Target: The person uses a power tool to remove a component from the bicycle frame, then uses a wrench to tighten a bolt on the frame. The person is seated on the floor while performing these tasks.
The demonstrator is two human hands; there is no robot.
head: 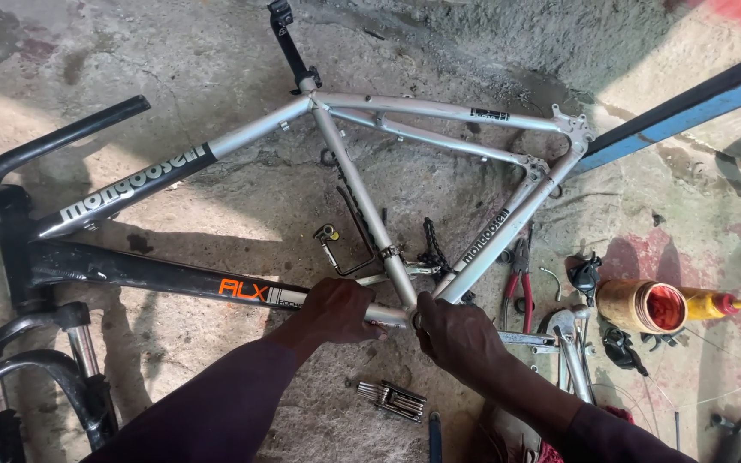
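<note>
Both grip: left hand [336, 309] | right hand [456, 334] | bike frame [370, 214] (bottom bracket)

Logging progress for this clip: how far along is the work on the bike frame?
Done: the bicycle frame lies stripped, with no wheels, saddle or cranks. In hand: the left hand grips the down tube while the right hand works at the bottom bracket. Left: the suspension fork and handlebar remain attached; pliers and multi-tool lie unused.

On my bike frame [370, 206], a small black-and-white rectangular sticker [489, 113] sits on the upper rear tube; another white sticker [283, 297] follows the orange lettering on the black tube.
</note>
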